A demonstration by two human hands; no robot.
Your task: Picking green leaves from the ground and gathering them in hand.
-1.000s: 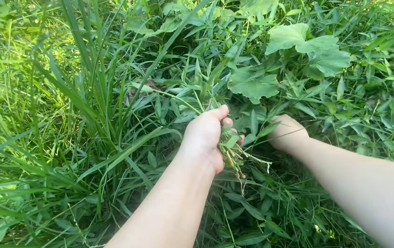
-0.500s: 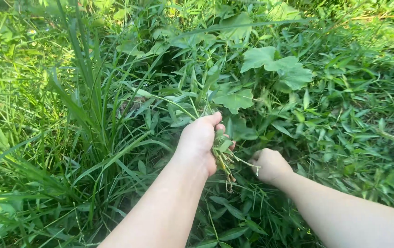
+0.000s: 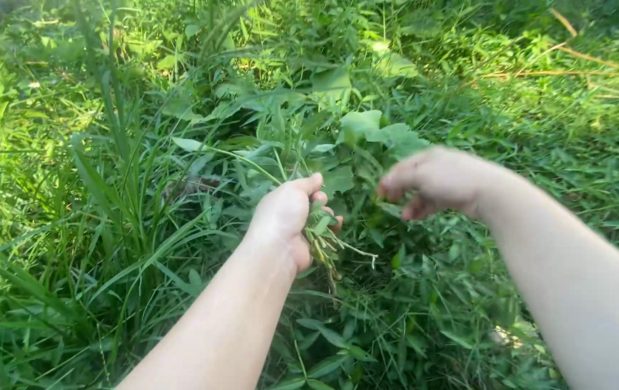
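My left hand (image 3: pixel 286 215) is closed around a bunch of pulled weeds (image 3: pixel 321 242); their pale stem ends stick out below my fist and their narrow green leaves fan out above it. My right hand (image 3: pixel 436 180) is raised in the air to the right of the bunch, blurred by motion, fingers curled loosely downward. Nothing clearly shows in it. Broad lobed leaves (image 3: pixel 369 128) grow just behind both hands.
Tall grass blades (image 3: pixel 118 180) stand thick on the left. Low leafy ground cover (image 3: pixel 425 318) fills the area under my arms. Dry straw-coloured stalks (image 3: pixel 583 72) lie at the upper right on shorter grass.
My right hand has lifted out of the low plants and moved up and toward the left hand. The view has tilted up and away. The left hand still grips the bunch.
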